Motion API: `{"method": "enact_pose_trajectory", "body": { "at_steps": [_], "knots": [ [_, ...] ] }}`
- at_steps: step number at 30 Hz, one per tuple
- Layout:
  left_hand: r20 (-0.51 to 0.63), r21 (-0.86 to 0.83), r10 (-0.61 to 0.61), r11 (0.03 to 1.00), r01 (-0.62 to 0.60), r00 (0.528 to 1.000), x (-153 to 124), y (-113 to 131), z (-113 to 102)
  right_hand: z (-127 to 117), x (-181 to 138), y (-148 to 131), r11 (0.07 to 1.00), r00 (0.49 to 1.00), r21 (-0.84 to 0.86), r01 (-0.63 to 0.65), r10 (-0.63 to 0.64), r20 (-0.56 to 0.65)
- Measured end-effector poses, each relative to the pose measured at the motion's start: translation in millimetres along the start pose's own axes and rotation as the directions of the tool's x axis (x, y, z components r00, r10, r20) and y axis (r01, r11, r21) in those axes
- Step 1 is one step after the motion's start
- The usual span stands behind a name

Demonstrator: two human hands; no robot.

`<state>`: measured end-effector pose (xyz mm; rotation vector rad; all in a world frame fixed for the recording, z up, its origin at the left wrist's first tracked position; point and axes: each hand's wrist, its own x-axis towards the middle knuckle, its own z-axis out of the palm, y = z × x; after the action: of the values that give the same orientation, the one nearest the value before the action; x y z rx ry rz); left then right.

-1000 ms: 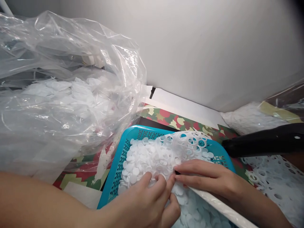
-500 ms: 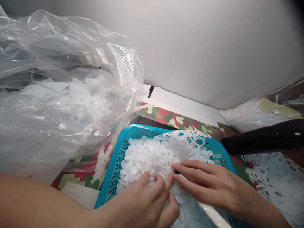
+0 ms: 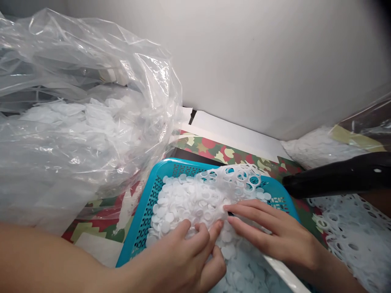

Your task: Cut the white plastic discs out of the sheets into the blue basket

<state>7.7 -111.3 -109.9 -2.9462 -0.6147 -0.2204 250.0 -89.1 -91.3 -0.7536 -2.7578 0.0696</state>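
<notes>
A blue plastic basket holds many small white discs. A thin white sheet full of round holes lies over the discs and reaches the basket's far rim. My left hand is over the near part of the basket, its fingers curled and pinched at the sheet's near part. Opposite it, my right hand has longer, straighter fingers closing at the sheet, their tips close to the left fingertips. A small dark spot shows between the right fingers; I cannot make out what it is.
A large clear plastic bag with white pieces stands at the left. More holed white sheets lie at the right, below a black tube-shaped object. A white bar or strip crosses the near right. Behind is a pale wall.
The right fingertips have moved slightly away from the left ones. The left hand stays curled at nearly the same place. The whole view has shifted a little.
</notes>
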Motion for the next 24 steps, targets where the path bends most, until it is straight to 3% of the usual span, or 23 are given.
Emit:
{"method": "enact_pose_trajectory", "body": {
  "at_steps": [2,7,14,20,24],
  "knots": [
    [0.006,0.002,0.003,1.0,-0.003,1.0,0,1,1,-3,-2,2,0.997,0.998,0.061,-0.055,0.056,-0.002],
    [-0.113,0.045,0.071,0.997,-0.066,0.991,-1,1,11,-6,-2,12,0.95,0.947,0.236,-0.202,0.251,-0.2],
    [-0.036,0.028,-0.003,1.0,0.004,0.999,-2,6,5,-7,9,13,0.926,0.977,0.369,-0.077,0.143,-0.156],
    [-0.041,0.02,0.017,1.0,-0.016,0.999,-2,4,5,-7,7,11,0.873,0.991,0.468,-0.137,0.117,0.071],
    [-0.039,0.024,0.004,1.0,-0.003,0.999,-2,5,5,-4,5,15,0.892,0.999,0.45,-0.033,0.031,0.01]
  ]
}}
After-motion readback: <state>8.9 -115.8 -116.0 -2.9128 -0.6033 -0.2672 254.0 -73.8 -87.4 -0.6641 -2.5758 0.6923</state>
